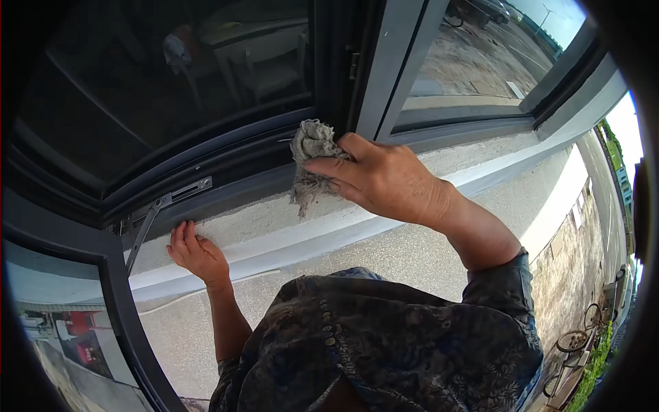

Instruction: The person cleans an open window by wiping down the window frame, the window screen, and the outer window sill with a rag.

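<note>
My right hand point(384, 175) grips a crumpled grey rag point(312, 154) with frayed edges, held at the lower edge of the dark window frame point(261, 161). Part of the rag hangs down over the pale sill point(274, 220). My left hand point(195, 254) rests on that sill farther left, its fingertips on the ledge close to the frame and nothing seen in it. Just above the left hand, a metal window stay point(161, 202) links the frame to the opened sash point(113, 288).
The opened sash juts out at my left. A second window pane point(473, 62) at upper right reflects a yard and a vehicle. Through the dark glass point(206, 75), chairs show faintly. Below the sill runs a speckled wall point(384, 254). A bicycle point(573, 340) stands at far right.
</note>
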The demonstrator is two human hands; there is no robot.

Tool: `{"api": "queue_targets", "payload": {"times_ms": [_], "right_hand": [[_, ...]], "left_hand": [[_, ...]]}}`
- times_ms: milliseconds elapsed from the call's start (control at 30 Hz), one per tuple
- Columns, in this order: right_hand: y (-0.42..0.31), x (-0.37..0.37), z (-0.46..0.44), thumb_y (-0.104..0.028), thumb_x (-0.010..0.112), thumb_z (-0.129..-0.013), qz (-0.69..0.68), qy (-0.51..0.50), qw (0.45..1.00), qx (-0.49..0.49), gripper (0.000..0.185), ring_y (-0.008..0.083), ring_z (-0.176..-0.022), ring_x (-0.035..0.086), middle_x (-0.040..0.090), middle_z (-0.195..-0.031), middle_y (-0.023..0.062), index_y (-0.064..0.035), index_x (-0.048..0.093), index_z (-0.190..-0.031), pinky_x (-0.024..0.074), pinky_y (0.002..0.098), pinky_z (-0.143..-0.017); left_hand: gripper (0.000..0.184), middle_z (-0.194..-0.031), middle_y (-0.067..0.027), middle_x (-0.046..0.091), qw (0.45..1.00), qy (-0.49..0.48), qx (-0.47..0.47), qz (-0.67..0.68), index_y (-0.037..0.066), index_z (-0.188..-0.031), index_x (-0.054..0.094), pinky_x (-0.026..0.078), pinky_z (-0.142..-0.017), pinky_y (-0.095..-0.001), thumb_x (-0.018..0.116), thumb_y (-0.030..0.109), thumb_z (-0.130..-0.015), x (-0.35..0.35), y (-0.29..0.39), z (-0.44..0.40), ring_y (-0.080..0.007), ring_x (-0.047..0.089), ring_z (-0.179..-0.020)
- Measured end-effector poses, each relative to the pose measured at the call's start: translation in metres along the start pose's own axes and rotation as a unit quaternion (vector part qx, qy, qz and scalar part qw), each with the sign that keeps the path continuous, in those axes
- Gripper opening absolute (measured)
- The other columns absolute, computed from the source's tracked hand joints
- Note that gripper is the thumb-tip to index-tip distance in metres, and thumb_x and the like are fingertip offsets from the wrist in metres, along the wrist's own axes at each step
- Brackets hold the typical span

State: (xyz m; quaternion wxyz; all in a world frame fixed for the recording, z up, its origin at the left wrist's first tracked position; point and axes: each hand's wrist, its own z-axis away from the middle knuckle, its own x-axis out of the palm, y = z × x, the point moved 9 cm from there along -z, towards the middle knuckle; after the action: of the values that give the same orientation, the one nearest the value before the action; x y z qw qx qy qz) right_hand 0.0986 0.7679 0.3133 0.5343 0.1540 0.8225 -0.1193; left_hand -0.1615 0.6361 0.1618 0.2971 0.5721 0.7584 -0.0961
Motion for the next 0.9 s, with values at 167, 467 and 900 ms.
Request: {"api": "queue_targets", "payload": {"times_ms": [167, 467, 900], "right_hand": [[0.027, 0.076, 0.014, -0.016, 0.064, -0.079, 0.110, 0.000, 0.994, 0.020, 0.046, 0.0219, -0.070, 0.064, 0.050, -0.091, 0.0129, -0.0110, 0.056, -0.124, 0.0571, 0.0295, -0.059], [0.149, 0.054, 0.152, -0.019, 0.054, -0.087, 0.099, -0.188, 0.943, 0.256, 0.035, 0.0258, -0.078, 0.065, 0.058, -0.100, 0.0146, -0.0116, 0.057, -0.121, 0.0551, 0.0349, -0.068], [0.088, -0.015, 0.071, -0.017, 0.071, -0.074, 0.064, 0.130, 0.989, -0.016, 0.046, 0.0176, -0.072, 0.060, 0.051, -0.094, 0.0042, -0.0262, 0.058, -0.117, 0.0555, 0.0280, -0.059]], "left_hand": [[0.034, -0.118, -0.0120, 0.052, 1.000, 0.002, 0.026, -0.002, 0.000, -0.111, 0.059, 0.028, -0.101, -0.0492, 0.043, 0.004, -0.082, 0.000, 0.000, 0.000, -0.0312, 0.044, -0.116], [0.032, -0.117, -0.0137, 0.052, 1.000, 0.008, -0.006, -0.012, 0.003, -0.111, 0.061, 0.029, -0.097, -0.0474, 0.045, 0.007, -0.083, 0.006, -0.007, 0.001, -0.0305, 0.046, -0.111], [0.030, -0.121, -0.0203, 0.050, 1.000, 0.005, 0.003, -0.027, -0.001, -0.111, 0.059, 0.031, -0.096, -0.0485, 0.042, 0.011, -0.088, 0.001, -0.007, 0.005, -0.0360, 0.045, -0.110]]}}
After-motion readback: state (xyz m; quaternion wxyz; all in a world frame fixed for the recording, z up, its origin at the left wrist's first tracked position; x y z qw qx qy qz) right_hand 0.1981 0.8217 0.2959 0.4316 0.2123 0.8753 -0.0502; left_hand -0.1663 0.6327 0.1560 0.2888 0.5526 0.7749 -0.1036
